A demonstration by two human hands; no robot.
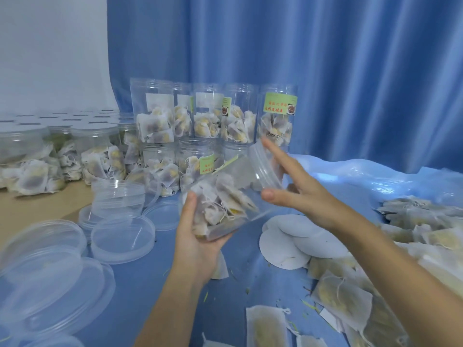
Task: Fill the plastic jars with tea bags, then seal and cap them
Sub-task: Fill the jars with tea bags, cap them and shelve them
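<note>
My left hand [198, 236] grips the bottom of a clear plastic jar [230, 196] that lies tilted, its mouth up and to the right. Tea bags [220, 206] fill the jar's lower half. A clear lid [263, 169] sits on the jar's mouth. My right hand [293, 181] is at that lid with the thumb and fingers spread around its rim, the index finger pointing up-left. White round seal discs [288, 246] lie on the blue cloth just below the right hand.
Two tiers of open jars [213, 113] with tea bags stand behind. Capped jars [92, 151] stand at the left. Loose clear lids [122, 236] are spread at the front left. Loose tea bags [350, 296] are heaped at the right on the blue cloth [150, 284].
</note>
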